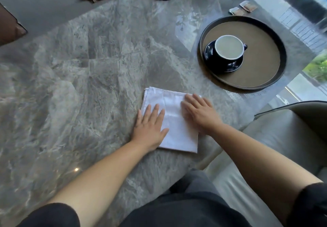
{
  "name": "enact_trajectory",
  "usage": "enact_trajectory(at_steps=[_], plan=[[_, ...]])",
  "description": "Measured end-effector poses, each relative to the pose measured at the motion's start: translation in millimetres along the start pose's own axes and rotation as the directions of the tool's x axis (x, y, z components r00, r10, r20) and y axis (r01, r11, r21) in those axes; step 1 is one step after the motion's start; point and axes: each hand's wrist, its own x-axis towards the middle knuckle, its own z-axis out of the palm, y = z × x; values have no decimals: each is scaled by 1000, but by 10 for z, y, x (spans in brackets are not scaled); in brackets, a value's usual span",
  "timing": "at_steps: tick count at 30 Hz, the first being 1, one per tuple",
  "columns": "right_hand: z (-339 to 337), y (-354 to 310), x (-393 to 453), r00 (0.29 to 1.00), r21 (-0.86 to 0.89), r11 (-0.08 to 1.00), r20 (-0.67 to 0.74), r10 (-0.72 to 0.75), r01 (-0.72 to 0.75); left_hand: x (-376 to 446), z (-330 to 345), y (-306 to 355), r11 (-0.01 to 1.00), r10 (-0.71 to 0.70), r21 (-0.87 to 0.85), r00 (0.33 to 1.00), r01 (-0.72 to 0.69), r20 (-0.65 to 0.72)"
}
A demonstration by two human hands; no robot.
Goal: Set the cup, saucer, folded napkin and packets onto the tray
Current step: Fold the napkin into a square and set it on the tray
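Cup (229, 47) on saucer (212, 62) on tray (265, 78): done. My left hand (150, 129), right hand (200, 111) flat, fingers spread, pressing folded napkin (175, 120), gripping nothing. Napkin, packets (243, 8) remain on table (88, 58).

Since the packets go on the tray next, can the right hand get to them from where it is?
Probably yes: right hand lies flat on the napkin, and only the low tray lies toward the packets.

Both hands, left hand (150, 127) and right hand (200, 113), flat on napkin (177, 120).
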Motion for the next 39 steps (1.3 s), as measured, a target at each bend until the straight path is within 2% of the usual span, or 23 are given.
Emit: enact_trajectory(at_steps=[3,6,9,11,13,16,19,22,24,26,30,34,36,38,39], plan=[[13,75,-108,999,-65,998,48,-17,20,38,90,-92,995,61,76,998,-64,31],[30,66,-290,994,-68,995,75,76,-71,118,64,-182,974,168,138,981,-180,94],[8,103,-574,991,-99,986,-11,132,-132,342,-114,-245,909,321,216,930,-355,176],[12,172,-796,986,-126,978,-62,157,-164,560,-271,-181,842,411,310,897,-441,162],[36,247,-996,978,-141,970,-99,184,-196,754,-417,-4,798,446,396,887,-454,118],[87,276,-1232,969,-153,964,-151,195,-217,843,-545,335,835,373,418,927,-358,48],[141,271,-1337,967,-132,970,-180,180,-205,648,-496,563,895,328,338,943,-292,-52],[192,260,-1345,977,-113,989,-198,76,-100,266,-340,600,906,405,199,900,-373,-160],[221,258,-1316,984,-95,995,-180,-5,-13,38,-217,529,882,458,194,877,-429,-142],[243,270,-1269,986,-82,996,-159,-54,42,-123,-105,410,867,468,218,882,-448,-51],[227,279,-1157,993,-65,996,-96,-72,66,-270,19,260,891,392,232,919,-389,38],[136,288,-948,990,66,996,-129,66,-58,-341,-16,359,944,299,147,954,-295,-7],[48,334,-772,957,203,962,-185,223,-185,-305,-76,403,975,219,-20,971,-222,-97],[-83,409,-544,898,361,876,-180,402,-320,-111,-197,424,961,-9,-275,984,-42,-181],[-149,446,-422,866,433,823,-161,473,-369,34,-272,425,917,-163,-392,966,73,-202]])
